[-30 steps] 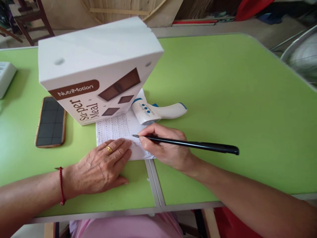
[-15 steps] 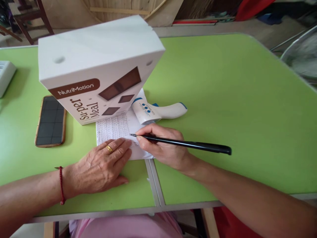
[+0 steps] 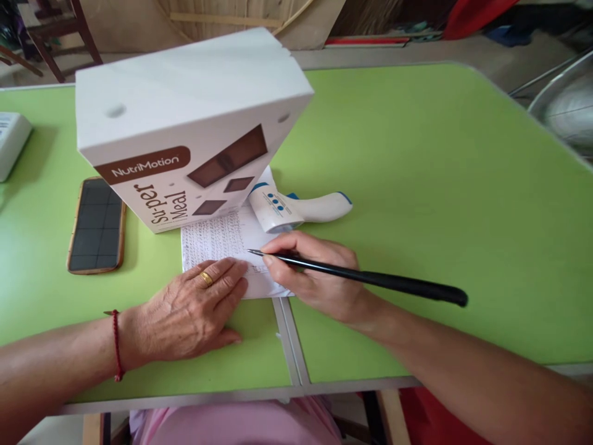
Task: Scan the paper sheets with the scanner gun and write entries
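Note:
My right hand [image 3: 319,272] pinches a black pen [image 3: 384,279] near its tip, the long barrel slanting out to the right. The pen's point is at a sheet of paper [image 3: 213,238] covered on its left part with rows of small handwriting; whether it touches cannot be made out. Flat on the paper's lower left lies my left hand [image 3: 194,309], fingers stretched out, a gold ring on one and a red cord at the wrist. A white and blue infrared thermometer [image 3: 296,207] rests on the paper's right part, just beyond my right hand. The paper's far part is hidden behind a box.
A tall white NutriMotion box [image 3: 194,123] stands at the paper's far edge. Left of it lies a phone [image 3: 96,225] in a brown case. A white object [image 3: 13,142] sits at the far left of the green table [image 3: 417,185]. A metal seam [image 3: 290,343] crosses the table's front.
My right hand and the pen have shifted slightly right, and the pen's rear end has swung lower and outward. The left hand stays on the paper.

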`<state>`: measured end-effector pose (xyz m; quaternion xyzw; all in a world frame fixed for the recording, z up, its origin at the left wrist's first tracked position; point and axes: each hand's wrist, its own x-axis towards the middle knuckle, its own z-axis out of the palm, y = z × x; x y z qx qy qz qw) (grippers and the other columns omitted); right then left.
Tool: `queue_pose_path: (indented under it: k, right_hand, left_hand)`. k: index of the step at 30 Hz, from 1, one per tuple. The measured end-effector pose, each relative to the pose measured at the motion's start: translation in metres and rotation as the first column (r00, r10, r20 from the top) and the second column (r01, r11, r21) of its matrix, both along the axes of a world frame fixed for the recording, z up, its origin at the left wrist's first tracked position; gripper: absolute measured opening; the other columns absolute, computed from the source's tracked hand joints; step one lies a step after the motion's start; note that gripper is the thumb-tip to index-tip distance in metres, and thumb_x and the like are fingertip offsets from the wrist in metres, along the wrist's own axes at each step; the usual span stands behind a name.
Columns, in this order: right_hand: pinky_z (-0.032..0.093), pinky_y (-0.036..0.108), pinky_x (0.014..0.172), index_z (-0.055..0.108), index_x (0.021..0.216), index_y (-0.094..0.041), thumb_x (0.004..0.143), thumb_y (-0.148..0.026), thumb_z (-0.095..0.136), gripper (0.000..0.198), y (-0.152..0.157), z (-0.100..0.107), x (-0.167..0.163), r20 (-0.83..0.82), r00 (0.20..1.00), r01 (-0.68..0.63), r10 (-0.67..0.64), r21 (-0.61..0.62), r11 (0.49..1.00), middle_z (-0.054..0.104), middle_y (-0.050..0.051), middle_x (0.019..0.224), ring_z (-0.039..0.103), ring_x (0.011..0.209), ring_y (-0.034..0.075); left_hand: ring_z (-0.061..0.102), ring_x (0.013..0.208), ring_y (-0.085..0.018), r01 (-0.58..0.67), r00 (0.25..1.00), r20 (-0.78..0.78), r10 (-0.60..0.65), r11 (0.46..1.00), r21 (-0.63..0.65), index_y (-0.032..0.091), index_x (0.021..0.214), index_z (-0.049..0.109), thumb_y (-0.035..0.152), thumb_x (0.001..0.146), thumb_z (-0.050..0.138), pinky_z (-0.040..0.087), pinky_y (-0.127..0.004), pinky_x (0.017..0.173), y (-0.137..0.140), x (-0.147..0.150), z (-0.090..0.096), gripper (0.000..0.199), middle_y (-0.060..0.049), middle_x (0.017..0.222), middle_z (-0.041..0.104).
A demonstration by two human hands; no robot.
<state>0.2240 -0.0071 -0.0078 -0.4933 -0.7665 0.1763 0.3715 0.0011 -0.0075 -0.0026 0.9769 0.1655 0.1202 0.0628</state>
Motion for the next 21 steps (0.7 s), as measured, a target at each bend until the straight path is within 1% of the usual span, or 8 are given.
queue_pose_path:
  k: [3, 6, 10, 13, 15, 16, 17, 21]
  right_hand:
    - [0.056, 0.03, 0.066, 0.063, 0.089, -0.026, 0.087, -0.015, 0.055, 0.014, 0.003, 0.004, 0.008, 0.099, 0.987, -0.14, 0.128, 0.13, 0.982, 0.071, 0.002, 0.078, 0.068, 0.07, 0.017]
    - [0.055, 0.032, 0.064, 0.065, 0.095, -0.018, 0.09, -0.008, 0.05, 0.019, 0.006, 0.008, 0.014, 0.35, 0.907, -0.336, 0.234, 0.265, 0.904, 0.069, 0.007, 0.079, 0.066, 0.073, 0.019]
    - [0.055, 0.032, 0.064, 0.065, 0.101, -0.009, 0.091, -0.001, 0.046, 0.023, 0.002, 0.011, 0.016, 0.567, 0.777, -0.49, 0.273, 0.273, 0.828, 0.069, 0.01, 0.082, 0.064, 0.075, 0.019]
    - [0.055, 0.033, 0.066, 0.066, 0.103, -0.008, 0.09, 0.003, 0.043, 0.029, -0.003, 0.012, 0.015, 0.616, 0.743, -0.504, 0.262, 0.258, 0.824, 0.069, 0.011, 0.085, 0.063, 0.078, 0.02]
    - [0.055, 0.032, 0.065, 0.067, 0.101, -0.01, 0.091, 0.002, 0.041, 0.03, -0.004, 0.012, 0.015, 0.62, 0.737, -0.509, 0.269, 0.247, 0.824, 0.068, 0.01, 0.084, 0.062, 0.077, 0.019]
    - [0.054, 0.032, 0.064, 0.067, 0.101, -0.012, 0.092, 0.001, 0.041, 0.03, -0.003, 0.011, 0.016, 0.609, 0.743, -0.513, 0.277, 0.253, 0.82, 0.068, 0.009, 0.082, 0.062, 0.075, 0.018]
    - [0.054, 0.031, 0.063, 0.067, 0.101, -0.013, 0.092, -0.001, 0.042, 0.029, -0.002, 0.011, 0.017, 0.585, 0.759, -0.514, 0.285, 0.269, 0.815, 0.067, 0.007, 0.081, 0.061, 0.074, 0.018]
    - [0.056, 0.033, 0.064, 0.063, 0.108, -0.017, 0.086, -0.001, 0.05, 0.03, 0.007, 0.006, 0.024, 0.412, 0.894, -0.365, 0.177, 0.44, 0.82, 0.066, 0.007, 0.084, 0.062, 0.076, 0.018]
  left_hand:
    - [0.058, 0.118, -0.035, 0.005, 0.998, 0.059, -0.007, 1.0, 0.027, 0.002, 0.116, 0.056, 0.042, 0.098, 0.047, 0.052, -0.046, 0.096, 0.001, 0.0, 0.002, 0.045, -0.024, 0.127, 0.06]
    - [0.066, 0.086, -0.022, -0.017, 0.956, 0.29, 0.036, 0.998, -0.068, 0.013, 0.095, 0.055, 0.027, 0.097, 0.048, 0.057, -0.035, 0.073, 0.006, -0.003, 0.007, 0.016, -0.012, 0.095, 0.067]
    - [0.053, 0.072, -0.017, -0.23, 0.687, 0.691, 0.228, 0.969, -0.091, 0.021, 0.084, 0.045, 0.019, 0.086, 0.053, 0.047, -0.033, 0.059, 0.027, -0.009, 0.016, 0.008, -0.002, 0.075, 0.048]
    - [0.048, 0.073, -0.019, -0.512, 0.406, 0.857, 0.316, 0.856, -0.073, 0.024, 0.085, 0.043, 0.032, 0.08, 0.06, 0.042, -0.04, 0.061, 0.043, -0.014, 0.023, 0.02, -0.002, 0.081, 0.041]
    - [0.046, 0.07, -0.018, -0.571, 0.352, 0.906, 0.234, 0.821, 0.009, 0.026, 0.083, 0.041, 0.047, 0.078, 0.061, 0.038, -0.041, 0.057, 0.049, -0.016, 0.028, 0.029, -0.001, 0.08, 0.036]
    - [0.05, 0.079, -0.02, -0.616, 0.343, 0.874, 0.344, 0.785, -0.067, 0.026, 0.086, 0.041, 0.047, 0.081, 0.059, 0.042, -0.045, 0.065, 0.051, -0.017, 0.029, 0.028, -0.002, 0.084, 0.039]
    - [0.051, 0.086, -0.02, -0.634, 0.309, 0.855, 0.416, 0.76, -0.14, 0.026, 0.089, 0.041, 0.048, 0.082, 0.06, 0.043, -0.048, 0.072, 0.053, -0.019, 0.029, 0.029, -0.002, 0.089, 0.041]
    - [0.054, 0.098, -0.016, -0.446, 0.18, 0.858, 0.481, 0.817, -0.365, 0.02, 0.095, 0.043, 0.051, 0.083, 0.068, 0.046, -0.042, 0.085, 0.064, -0.026, 0.021, 0.041, 0.003, 0.093, 0.044]
